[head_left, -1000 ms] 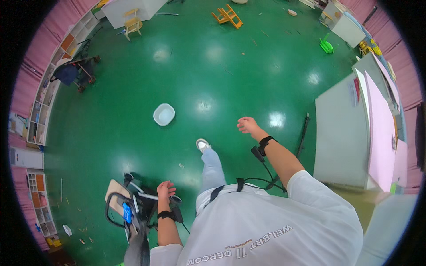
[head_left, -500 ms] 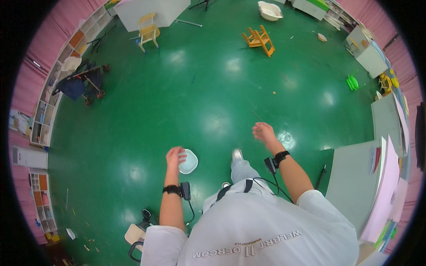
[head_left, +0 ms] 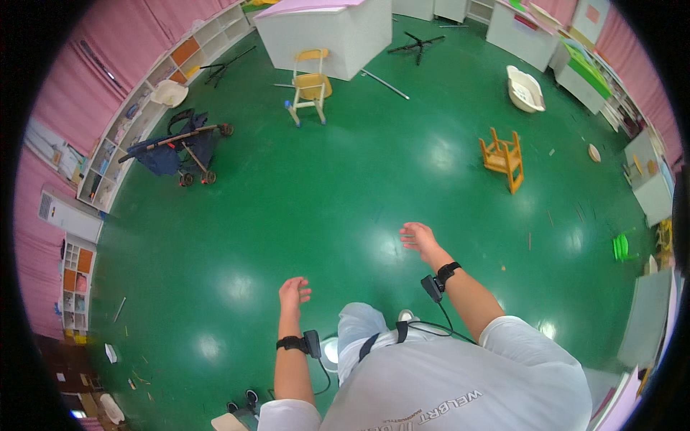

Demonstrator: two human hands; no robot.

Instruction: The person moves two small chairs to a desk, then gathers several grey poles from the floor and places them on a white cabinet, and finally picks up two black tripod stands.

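Note:
My left hand (head_left: 294, 294) hangs in front of my body over the green floor, its fingers loosely apart with nothing in them. To its right, and a little farther out, my right hand (head_left: 418, 241) is held in the air, fingers stretched and also holding nothing. Neither hand touches anything. Each wrist wears a black strap with a small black device and cable. Beside my leg a white basin (head_left: 330, 350) shows in part on the floor below my left hand; my leg and body hide some of it.
Ahead stand a yellow chair (head_left: 312, 85), a tipped orange wooden chair (head_left: 504, 158) and a large white tub (head_left: 525, 90). A dark blue folded stroller (head_left: 176, 149) is at the left by white shelves (head_left: 115, 147). A grey pole (head_left: 385, 84) lies before a white counter (head_left: 323, 39). Small sticks litter the floor.
I have stepped forward and turned a little left. The chairs and tub appear nearer and farther right, and the basin has slipped back beside my leg. Both hands stay empty.

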